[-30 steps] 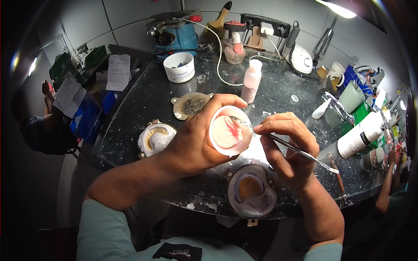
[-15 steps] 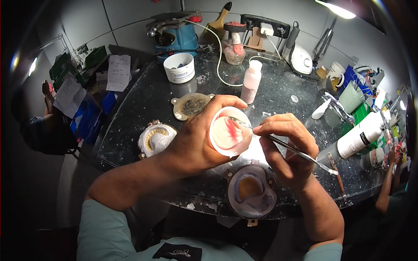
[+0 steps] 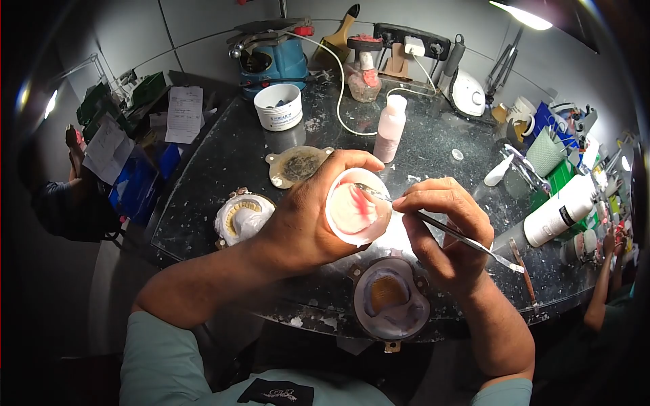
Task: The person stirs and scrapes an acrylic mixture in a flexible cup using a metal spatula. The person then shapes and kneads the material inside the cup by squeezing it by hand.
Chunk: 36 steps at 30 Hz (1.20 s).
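Observation:
My left hand is wrapped round a small white cup, tilted toward me. Pale pink paste with a red streak lies inside it. Between the fingers and thumb of my right hand is a metal spatula; its far tip dips into the paste near the cup's upper rim. Below the cup, a metal flask half with a mould in it sits at the bench edge. Left of my left wrist is another flask half with a plaster cast and a row of teeth.
A round flask lid, a pink-tinted bottle and a white tub stand beyond my hands. A large white bottle lies at right beside a brown-handled tool. Other people are at both sides.
Almost nothing differs. The red streak in the paste has shifted slightly beside the spatula tip; both hands keep their places.

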Tool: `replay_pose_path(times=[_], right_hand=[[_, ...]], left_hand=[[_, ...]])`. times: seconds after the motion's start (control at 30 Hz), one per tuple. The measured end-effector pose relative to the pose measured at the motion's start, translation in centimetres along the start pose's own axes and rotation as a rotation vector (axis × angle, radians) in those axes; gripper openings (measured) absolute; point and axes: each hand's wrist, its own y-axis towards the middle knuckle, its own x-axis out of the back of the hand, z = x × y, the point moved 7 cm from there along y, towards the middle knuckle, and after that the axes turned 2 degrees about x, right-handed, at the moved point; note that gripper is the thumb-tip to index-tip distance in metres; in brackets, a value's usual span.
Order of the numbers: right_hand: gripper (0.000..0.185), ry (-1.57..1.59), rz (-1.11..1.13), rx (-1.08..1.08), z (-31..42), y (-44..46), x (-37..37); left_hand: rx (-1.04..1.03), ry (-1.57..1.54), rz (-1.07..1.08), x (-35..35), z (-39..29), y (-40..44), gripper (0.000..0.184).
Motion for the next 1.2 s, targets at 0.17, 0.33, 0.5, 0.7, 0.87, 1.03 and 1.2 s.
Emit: replay_pose_path(times=[0.17, 0.33, 0.5, 0.7, 0.87, 1.03, 1.2], right_hand=[[0.032, -0.009, 0.006, 0.005, 0.05, -0.05, -0.08], [0.032, -0.014, 0.007, 0.001, 0.12, -0.02, -0.1], [0.031, -0.006, -0.005, 0.012, 0.05, -0.04, -0.11], [0.031, 0.019, -0.006, -0.011, -0.02, -0.03, 0.08], [0.031, 0.052, -0.024, -0.027, -0.27, -0.25, -0.09], [0.031, 0.014, -0.012, -0.021, -0.32, -0.25, -0.17], [0.032, -0.007, -0.03, -0.008, -0.2, -0.21, 0.0]], left_hand=[[-0.027, 0.02, -0.001, 0.02, -0.14, 0.05, 0.063], [-0.078, 0.036, -0.027, 0.04, -0.01, 0.02, 0.061], [-0.022, -0.004, 0.009, -0.07, 0.07, 0.06, 0.065], [-0.011, 0.004, 0.003, -0.06, -0.08, 0.03, 0.066], [0.009, -0.015, 0.002, -0.09, 0.21, 0.01, 0.065], [-0.073, 0.017, -0.012, -0.01, 0.15, 0.02, 0.065], [-0.053, 0.009, -0.007, 0.0, 0.13, 0.02, 0.064]])
